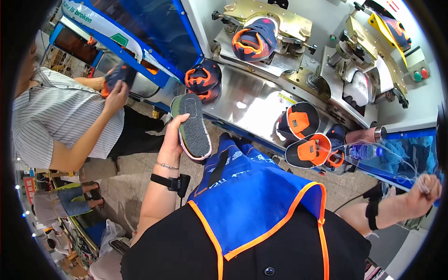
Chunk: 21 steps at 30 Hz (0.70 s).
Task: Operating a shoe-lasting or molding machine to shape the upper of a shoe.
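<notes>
Left hand gripping a grey-treaded shoe sole, tread facing up, near the steel bench and its navy-orange sneakers; right hand, far right, fingers curled on clear plastic film (anything beneath, can't tell).

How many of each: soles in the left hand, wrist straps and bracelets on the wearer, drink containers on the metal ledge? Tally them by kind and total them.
Shoe sole in the left hand: 1
Black wrist straps: 2
Bracelet: 1
Pink tumbler: 1
Clear plastic bottle: 1
Total: 6
</notes>
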Tool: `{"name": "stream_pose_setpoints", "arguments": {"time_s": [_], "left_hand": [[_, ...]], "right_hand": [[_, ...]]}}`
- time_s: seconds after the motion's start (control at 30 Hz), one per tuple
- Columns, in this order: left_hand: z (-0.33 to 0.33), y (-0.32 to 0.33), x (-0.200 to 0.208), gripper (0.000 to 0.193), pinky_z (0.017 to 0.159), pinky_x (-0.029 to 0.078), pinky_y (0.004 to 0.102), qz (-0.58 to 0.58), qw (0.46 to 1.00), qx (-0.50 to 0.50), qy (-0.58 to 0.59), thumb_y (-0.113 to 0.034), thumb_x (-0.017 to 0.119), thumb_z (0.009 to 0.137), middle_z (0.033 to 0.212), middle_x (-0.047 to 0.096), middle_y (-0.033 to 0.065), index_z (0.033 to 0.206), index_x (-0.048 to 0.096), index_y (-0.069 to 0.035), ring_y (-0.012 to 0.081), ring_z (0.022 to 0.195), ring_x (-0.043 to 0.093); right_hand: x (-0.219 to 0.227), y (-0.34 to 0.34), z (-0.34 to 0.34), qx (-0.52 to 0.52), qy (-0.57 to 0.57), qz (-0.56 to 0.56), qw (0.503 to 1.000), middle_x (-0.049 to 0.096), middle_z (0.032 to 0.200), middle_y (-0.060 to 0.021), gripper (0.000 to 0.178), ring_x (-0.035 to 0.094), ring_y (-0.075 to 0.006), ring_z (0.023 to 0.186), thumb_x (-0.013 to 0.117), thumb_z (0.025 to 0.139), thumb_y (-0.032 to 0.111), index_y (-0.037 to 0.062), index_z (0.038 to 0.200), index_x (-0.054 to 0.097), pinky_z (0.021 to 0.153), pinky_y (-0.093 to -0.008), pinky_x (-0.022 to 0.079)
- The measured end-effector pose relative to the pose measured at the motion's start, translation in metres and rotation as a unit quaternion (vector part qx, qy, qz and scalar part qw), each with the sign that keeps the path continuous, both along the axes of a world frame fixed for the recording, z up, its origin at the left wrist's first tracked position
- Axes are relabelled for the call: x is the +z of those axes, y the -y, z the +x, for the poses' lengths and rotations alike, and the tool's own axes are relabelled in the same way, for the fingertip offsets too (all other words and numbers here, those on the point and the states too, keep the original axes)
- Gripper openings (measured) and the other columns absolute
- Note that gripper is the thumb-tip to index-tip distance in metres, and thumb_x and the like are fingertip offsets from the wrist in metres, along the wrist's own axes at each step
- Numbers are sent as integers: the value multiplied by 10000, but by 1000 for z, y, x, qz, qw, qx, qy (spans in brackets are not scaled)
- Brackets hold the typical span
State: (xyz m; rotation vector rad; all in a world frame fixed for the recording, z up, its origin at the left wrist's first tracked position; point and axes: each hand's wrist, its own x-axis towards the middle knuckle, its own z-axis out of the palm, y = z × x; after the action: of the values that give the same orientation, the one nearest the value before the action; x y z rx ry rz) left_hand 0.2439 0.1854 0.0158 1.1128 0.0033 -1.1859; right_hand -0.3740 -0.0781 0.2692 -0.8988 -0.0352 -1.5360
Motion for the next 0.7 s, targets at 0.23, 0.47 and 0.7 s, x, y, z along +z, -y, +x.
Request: {"name": "stream_pose_setpoints", "arguments": {"time_s": [0.23, 0.47, 0.7], "left_hand": [[-19, 40, 48, 407, 716, 582, 346, -14, 994, -73, 86, -251, 617, 842, 941, 698, 139, 1128, 623, 39, 238, 804, 696], [-56, 80, 108, 478, 780, 557, 337, -79, 965, -180, 174, -165, 649, 838, 1058, 657, 107, 1266, 537, 15, 190, 906, 661], [-13, 43, 63, 430, 699, 586, 349, 24, 993, -32, 114, -246, 616, 847, 940, 686, 145, 1159, 598, 50, 240, 786, 693]], "right_hand": [[-64, 1, 144, -115, -249, 147, 950, 593, 878, -56, 165, 454, -77, 675, 529, 988, 144, 46, 1100, 600, 557, -211, 362], [-160, -85, 363, 352, -576, -5, 738, 607, 892, -30, 330, 536, -106, 719, 528, 999, 302, 41, 1186, 598, 667, -257, 474], [-154, 24, 206, 100, -254, 284, 919, 383, 724, 41, 184, 360, -55, 589, 497, 947, -23, 125, 849, 450, 484, -215, 337]]}}
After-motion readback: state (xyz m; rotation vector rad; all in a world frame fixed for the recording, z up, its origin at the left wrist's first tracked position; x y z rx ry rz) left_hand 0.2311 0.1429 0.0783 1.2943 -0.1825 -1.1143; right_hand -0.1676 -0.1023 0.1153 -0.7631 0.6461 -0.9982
